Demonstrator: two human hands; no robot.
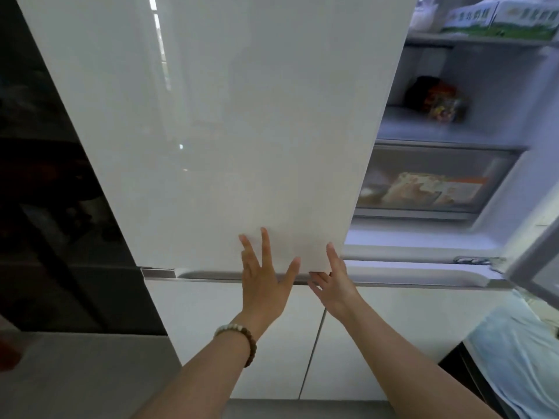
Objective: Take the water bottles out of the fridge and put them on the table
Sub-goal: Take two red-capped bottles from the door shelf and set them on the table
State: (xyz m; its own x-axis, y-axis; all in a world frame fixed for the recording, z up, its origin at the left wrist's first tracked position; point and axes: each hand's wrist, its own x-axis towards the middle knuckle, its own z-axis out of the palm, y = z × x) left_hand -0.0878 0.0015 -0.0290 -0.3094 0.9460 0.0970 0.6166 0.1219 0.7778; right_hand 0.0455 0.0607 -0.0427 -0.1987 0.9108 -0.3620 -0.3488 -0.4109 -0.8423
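No water bottle shows in this view. The fridge's white left upper door (211, 131) fills the middle of the picture. My left hand (264, 279) lies flat on that door near its lower right corner, fingers spread. My right hand (332, 282) is at the same corner, its fingers curled under the door's bottom edge and one digit pointing up along the door's side. To the right the fridge interior (447, 128) stands exposed, with its shelves blurred.
Inside are green-and-white cartons (496, 22) on the top shelf, a dark colourful packet (438, 98) below, and a clear drawer (429, 182) of packaged food. The right door (538, 267) hangs open at far right. A light blue cloth (520, 358) is lower right, a dark glass panel (45, 176) left.
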